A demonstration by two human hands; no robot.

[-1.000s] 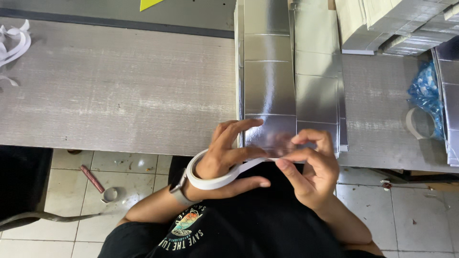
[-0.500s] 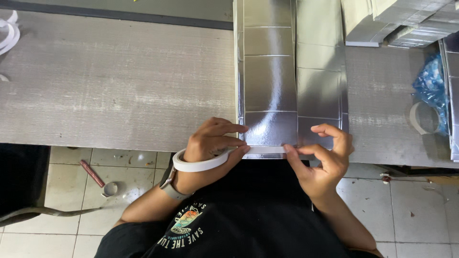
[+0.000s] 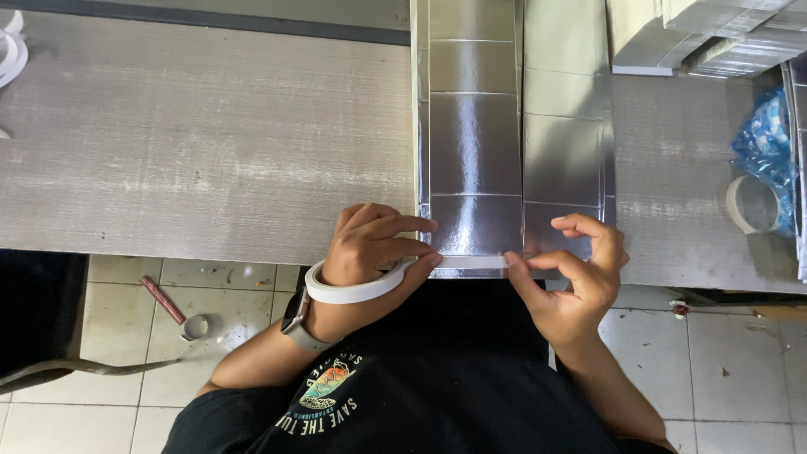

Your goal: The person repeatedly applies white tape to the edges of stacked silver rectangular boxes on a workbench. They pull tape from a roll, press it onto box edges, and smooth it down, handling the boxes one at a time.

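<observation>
A long silver foil-faced sheet (image 3: 475, 151) with crosswise creases lies on the grey table (image 3: 202, 151), its near end at the table's front edge. My left hand (image 3: 370, 248) grips a white tape roll (image 3: 353, 290) and presses its thumb onto a white tape strip (image 3: 471, 262) laid across the sheet's near end. My right hand (image 3: 580, 269) pinches the strip's other end between thumb and forefinger. A second silver sheet (image 3: 563, 143) lies alongside on the right, partly under my right hand.
Stacked silver sheets (image 3: 698, 34) sit at the back right. A blue plastic bag (image 3: 765, 143) and a tape ring (image 3: 751, 204) lie at the right. White tape rolls (image 3: 10, 50) sit at the far left. Below are a tiled floor and a small roll (image 3: 195, 326).
My hands came down from holding the stretched tape in the air. The strip now lies pressed across the sheet's near end, and my hands have spread apart.
</observation>
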